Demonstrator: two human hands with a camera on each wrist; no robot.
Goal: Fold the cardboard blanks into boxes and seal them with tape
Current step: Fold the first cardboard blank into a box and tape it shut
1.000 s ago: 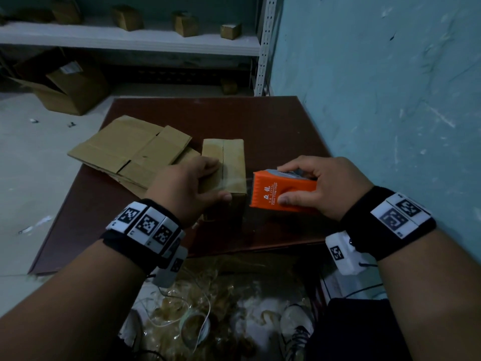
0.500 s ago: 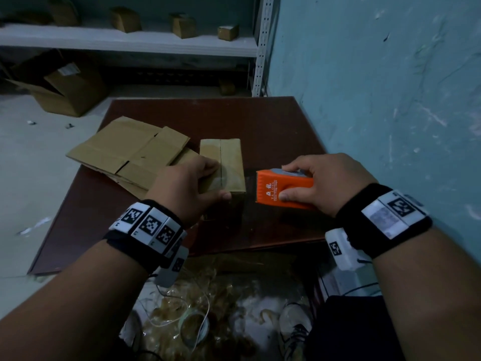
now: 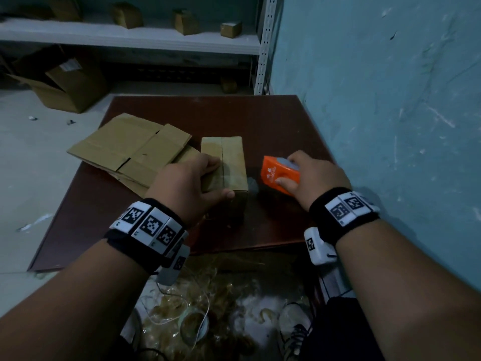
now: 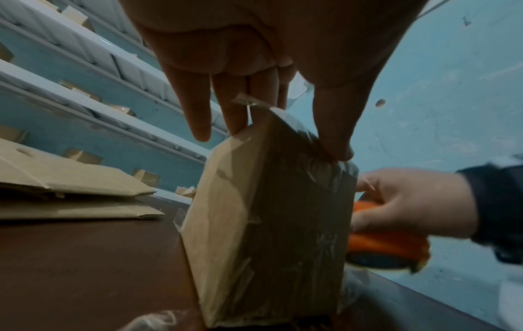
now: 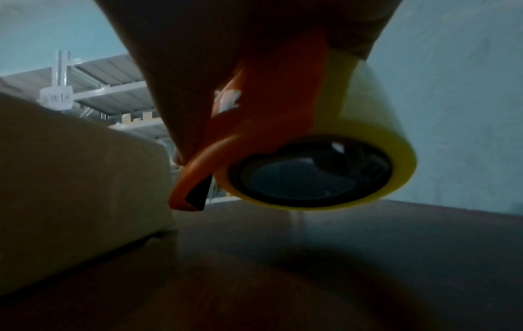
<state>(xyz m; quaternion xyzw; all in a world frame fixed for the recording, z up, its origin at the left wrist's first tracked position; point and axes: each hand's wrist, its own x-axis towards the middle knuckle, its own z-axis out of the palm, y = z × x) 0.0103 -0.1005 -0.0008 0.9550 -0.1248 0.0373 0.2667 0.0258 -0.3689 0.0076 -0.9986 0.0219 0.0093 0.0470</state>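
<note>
Dark brown table (image 3: 273,121) stands against a blue-green wall (image 3: 377,87), scuffed and chipped. Behind the table: white metal shelf (image 3: 130,39) on a perforated upright (image 3: 264,45), with several small brown boxes (image 3: 183,22) spaced along it. One more small box (image 3: 229,84) sits under the shelf by the upright. Large open carton (image 3: 70,84) with a white label on the pale floor (image 3: 31,157), far left. Below the table's near edge: heap of crumpled clear tape scraps (image 3: 197,308); a sneaker (image 3: 294,327) beside it.
</note>
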